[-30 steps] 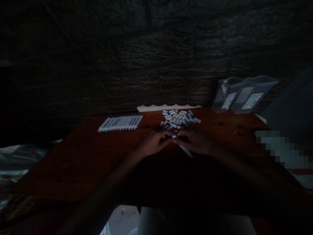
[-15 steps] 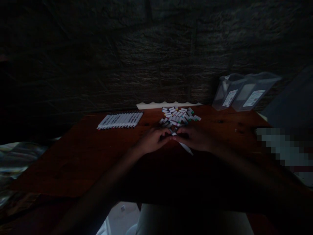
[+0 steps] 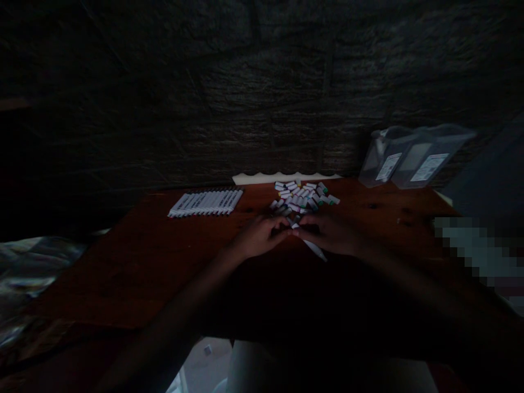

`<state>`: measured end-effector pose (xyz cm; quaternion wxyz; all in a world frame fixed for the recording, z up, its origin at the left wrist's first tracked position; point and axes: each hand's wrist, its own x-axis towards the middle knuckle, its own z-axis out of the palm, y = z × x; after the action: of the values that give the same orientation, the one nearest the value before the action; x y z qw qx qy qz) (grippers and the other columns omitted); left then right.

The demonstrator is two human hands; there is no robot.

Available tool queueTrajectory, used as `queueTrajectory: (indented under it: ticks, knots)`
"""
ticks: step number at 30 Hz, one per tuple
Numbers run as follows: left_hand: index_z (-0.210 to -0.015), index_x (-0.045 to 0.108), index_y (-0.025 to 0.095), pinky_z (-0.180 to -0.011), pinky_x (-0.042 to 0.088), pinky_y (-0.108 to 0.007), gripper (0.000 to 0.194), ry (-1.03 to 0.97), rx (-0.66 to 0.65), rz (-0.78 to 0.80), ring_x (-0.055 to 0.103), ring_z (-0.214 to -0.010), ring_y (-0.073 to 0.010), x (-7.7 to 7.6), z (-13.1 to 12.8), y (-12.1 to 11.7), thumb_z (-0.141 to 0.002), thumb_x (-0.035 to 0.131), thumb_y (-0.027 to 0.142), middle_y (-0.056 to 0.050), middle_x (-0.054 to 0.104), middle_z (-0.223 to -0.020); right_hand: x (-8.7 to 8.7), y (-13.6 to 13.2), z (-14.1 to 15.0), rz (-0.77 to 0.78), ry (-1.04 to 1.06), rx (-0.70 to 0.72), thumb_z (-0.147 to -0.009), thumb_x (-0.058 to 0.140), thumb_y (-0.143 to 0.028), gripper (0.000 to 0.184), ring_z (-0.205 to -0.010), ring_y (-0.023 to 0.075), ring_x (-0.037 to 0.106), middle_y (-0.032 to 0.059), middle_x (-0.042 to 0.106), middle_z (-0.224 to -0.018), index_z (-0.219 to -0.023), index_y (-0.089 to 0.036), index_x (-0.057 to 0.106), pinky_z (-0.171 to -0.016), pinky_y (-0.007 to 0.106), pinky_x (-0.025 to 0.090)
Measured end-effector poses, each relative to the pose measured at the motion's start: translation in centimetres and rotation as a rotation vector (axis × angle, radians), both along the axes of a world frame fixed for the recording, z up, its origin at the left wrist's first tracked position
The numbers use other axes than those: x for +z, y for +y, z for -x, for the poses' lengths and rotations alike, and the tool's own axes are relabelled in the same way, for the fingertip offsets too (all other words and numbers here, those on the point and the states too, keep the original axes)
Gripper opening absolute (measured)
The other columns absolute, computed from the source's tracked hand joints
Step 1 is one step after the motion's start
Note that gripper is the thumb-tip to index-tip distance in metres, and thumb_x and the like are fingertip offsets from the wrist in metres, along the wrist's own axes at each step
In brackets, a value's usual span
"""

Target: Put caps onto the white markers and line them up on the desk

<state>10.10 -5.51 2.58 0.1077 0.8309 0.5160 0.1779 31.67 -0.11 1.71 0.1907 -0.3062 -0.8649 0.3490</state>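
Observation:
In the dim head view, a white marker (image 3: 315, 250) slants down to the right, its narrow tip towards me. My left hand (image 3: 261, 236) is closed in a pinch at the marker's far end. My right hand (image 3: 331, 234) is closed around the same marker, thumb and fingertips meeting those of the left. Small dark pieces show between the fingertips; I cannot make out what they are. Just beyond my hands lies a loose pile of short marker caps (image 3: 302, 194), white with coloured ends. To the left, several white markers (image 3: 207, 202) lie side by side in a row.
Two clear plastic cases (image 3: 421, 164) with white labels stand at the back right of the wooden table (image 3: 135, 262). A white wavy-edged strip (image 3: 282, 178) runs along the dark stone wall (image 3: 262, 98). Crinkled clear plastic (image 3: 36, 273) lies beyond the left edge.
The whole view has shifted slightly, so everything sits a little further right and lower. Both hands keep their grip on the marker, with no other clear difference.

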Motion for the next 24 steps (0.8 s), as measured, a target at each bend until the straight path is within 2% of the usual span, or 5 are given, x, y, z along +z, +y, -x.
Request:
queueTrajectory:
  ticks: [12, 24]
  knots:
    - [-0.101, 0.065, 0.021, -0.066, 0.044, -0.028, 0.021, -0.025, -0.005, 0.014, 0.062, -0.075, -0.0152, -0.03, 0.09, -0.06, -0.093, 0.053, 0.037, -0.002, 0.067, -0.084, 0.19, -0.04, -0.05, -0.005, -0.002, 0.003, -0.090, 0.052, -0.049, 0.034, -0.067, 0.0142, 0.054, 0.0006, 0.061, -0.074, -0.082, -0.019, 0.065, -0.060, 0.028, 0.036]
    - [-0.101, 0.065, 0.020, -0.066, 0.043, -0.028, 0.025, -0.003, -0.003, 0.033, 0.062, -0.075, -0.0156, 0.09, 0.01, -0.02, -0.093, 0.052, 0.039, -0.003, 0.068, -0.084, 0.04, -0.06, -0.03, 0.006, -0.008, -0.012, -0.090, 0.053, -0.049, 0.033, -0.069, 0.0148, 0.056, 0.0015, 0.064, -0.076, -0.090, -0.020, 0.068, -0.060, 0.028, 0.036]
